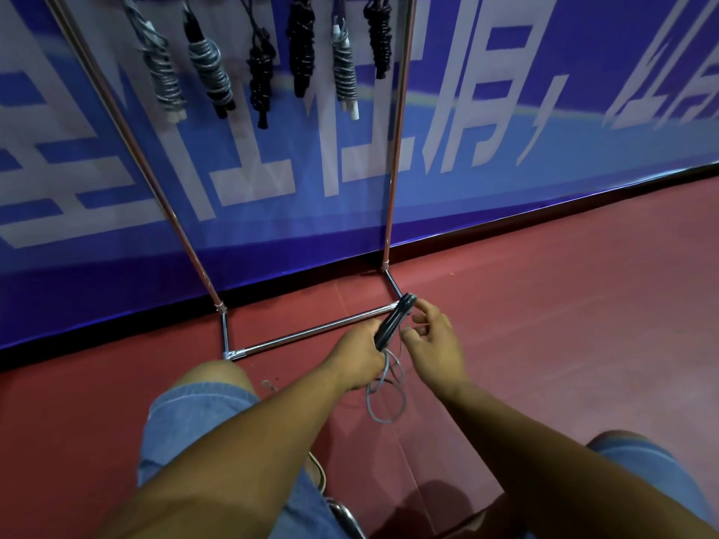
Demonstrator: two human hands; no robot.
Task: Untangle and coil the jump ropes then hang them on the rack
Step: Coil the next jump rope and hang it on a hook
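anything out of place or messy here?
Only the rope in hand: the left hand grips its black handles, and the grey cord dangles in loose, uncoiled loops below. The six bundles on the rack hang tidy. A small scrap lies on the red floor.

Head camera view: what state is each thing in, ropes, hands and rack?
black handles, held together, not hung.
left hand, grips the black handles.
grey cord, loose loops, not coiled.
right hand, fingers curled at the grey cord; grip unclear.
hung ropes, six coiled bundles hanging.
rack, standing upright.
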